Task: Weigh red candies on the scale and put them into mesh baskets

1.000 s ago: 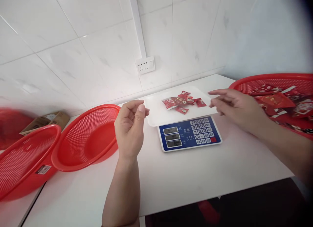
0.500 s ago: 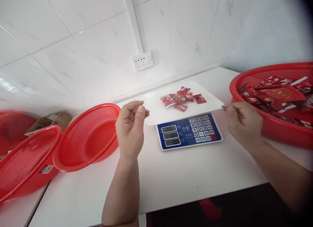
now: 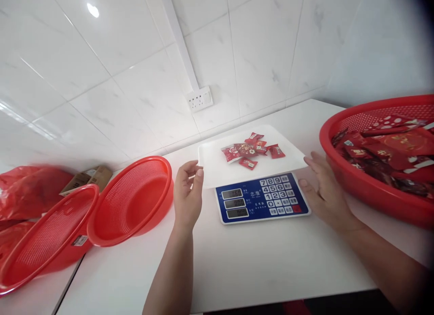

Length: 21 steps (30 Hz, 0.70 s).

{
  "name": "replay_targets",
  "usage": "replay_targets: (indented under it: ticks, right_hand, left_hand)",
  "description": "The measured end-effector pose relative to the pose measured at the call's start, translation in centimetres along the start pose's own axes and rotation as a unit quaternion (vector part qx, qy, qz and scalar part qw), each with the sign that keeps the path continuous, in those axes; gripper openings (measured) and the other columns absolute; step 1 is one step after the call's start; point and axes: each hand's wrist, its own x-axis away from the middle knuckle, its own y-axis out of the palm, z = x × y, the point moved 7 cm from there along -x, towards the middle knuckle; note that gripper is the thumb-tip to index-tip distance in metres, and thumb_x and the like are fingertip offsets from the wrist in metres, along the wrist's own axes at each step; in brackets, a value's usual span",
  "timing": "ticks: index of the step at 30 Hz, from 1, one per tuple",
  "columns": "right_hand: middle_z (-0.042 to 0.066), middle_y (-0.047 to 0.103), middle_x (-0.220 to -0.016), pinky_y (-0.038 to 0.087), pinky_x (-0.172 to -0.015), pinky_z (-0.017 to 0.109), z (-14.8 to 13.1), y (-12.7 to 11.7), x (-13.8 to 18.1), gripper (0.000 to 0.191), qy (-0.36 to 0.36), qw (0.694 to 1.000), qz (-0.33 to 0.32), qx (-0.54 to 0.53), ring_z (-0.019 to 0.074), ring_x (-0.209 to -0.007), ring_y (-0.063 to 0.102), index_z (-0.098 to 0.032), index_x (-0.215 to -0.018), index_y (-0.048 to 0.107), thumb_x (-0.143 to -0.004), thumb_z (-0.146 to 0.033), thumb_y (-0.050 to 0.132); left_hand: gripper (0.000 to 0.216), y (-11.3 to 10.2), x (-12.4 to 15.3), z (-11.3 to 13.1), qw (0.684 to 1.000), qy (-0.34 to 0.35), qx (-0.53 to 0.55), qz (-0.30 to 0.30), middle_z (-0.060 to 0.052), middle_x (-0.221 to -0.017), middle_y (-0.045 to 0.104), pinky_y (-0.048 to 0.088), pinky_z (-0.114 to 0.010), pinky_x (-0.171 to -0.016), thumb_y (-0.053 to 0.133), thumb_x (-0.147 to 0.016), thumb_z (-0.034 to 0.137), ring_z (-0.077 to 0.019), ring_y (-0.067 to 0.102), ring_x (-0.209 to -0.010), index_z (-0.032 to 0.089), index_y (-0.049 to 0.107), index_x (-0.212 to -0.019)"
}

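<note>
A white weighing tray (image 3: 213, 168) sits on a blue electronic scale (image 3: 262, 197) with a keypad and three small displays. Several small red-wrapped packets (image 3: 249, 150) lie in a loose cluster on the tray. At the tray's left edge is my left hand (image 3: 188, 195), fingers loosely curled and thumb apart, holding nothing I can see. My right hand (image 3: 322, 193) is by the tray's right corner and the keypad, fingers spread and empty. Whether either hand's fingertips touch the tray is hard to tell.
Right of the scale stands a red basket (image 3: 366, 195) heaped with red packets. Two red perforated baskets, one nearer (image 3: 130, 202) and one farther left (image 3: 47, 238), stand on the left. Behind them are red plastic bags (image 3: 37, 190) and a cardboard box (image 3: 86, 179). A tiled wall with a socket (image 3: 200, 99) backs the white table.
My right hand has opened from a pinch at the tray's corner and spread its fingers. My left hand stays by the left edge. The packets keep their places; the view has shifted slightly.
</note>
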Motion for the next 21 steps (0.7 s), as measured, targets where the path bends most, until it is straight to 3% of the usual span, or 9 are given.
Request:
replay_targets:
  ticks: [5,12,15,21]
  right_hand:
    - [0.008,0.015,-0.153,0.028,-0.109,0.047,2.4,1.6,0.6,0.059,0.103,0.987,-0.043,-0.112,0.0248,-0.137,0.025,-0.028,-0.144,0.023,-0.09,-0.046,0.04]
    - [0.009,0.029,-0.147,0.036,-0.105,0.047,2.6,2.4,0.4,0.061,0.138,0.968,-0.067,-0.199,0.026,-0.133,0.033,-0.03,-0.143,0.024,-0.088,-0.051,0.041]
    - [0.01,0.033,-0.144,0.039,-0.102,0.047,2.6,2.8,0.7,0.062,0.166,0.955,-0.088,-0.229,0.0261,-0.128,0.04,-0.03,-0.143,0.025,-0.087,-0.051,0.043]
    - [0.009,0.031,-0.146,0.04,-0.101,0.047,3.1,3.1,1.2,0.068,0.201,0.939,-0.088,-0.263,0.0266,-0.125,0.044,-0.031,-0.144,0.021,-0.085,-0.052,0.048]
  left_hand:
    - [0.037,-1.1,3.6,-3.6,0.991,-0.074,-0.11,0.025,-0.01,-0.116,0.055,0.048,-0.034,-0.085,0.048,-0.089,0.038,-0.0196,0.055,-0.104,0.023,0.045,-0.122]
    - [0.046,-1.9,12.8,-10.7,0.963,-0.235,-0.131,0.016,-0.013,-0.121,0.054,0.045,-0.043,-0.091,0.047,-0.087,0.045,-0.0252,0.055,-0.109,0.02,0.044,-0.125]
    - [0.043,-1.6,13.4,-11.3,0.957,-0.256,-0.13,0.026,-0.012,-0.117,0.057,0.042,-0.042,-0.094,0.045,-0.087,0.045,-0.0242,0.054,-0.11,0.021,0.045,-0.124]
    - [0.039,-1.0,11.3,-11.7,0.955,-0.278,-0.093,0.053,-0.009,-0.112,0.059,0.042,-0.039,-0.091,0.04,-0.089,0.048,-0.0218,0.058,-0.1,0.022,0.047,-0.118]
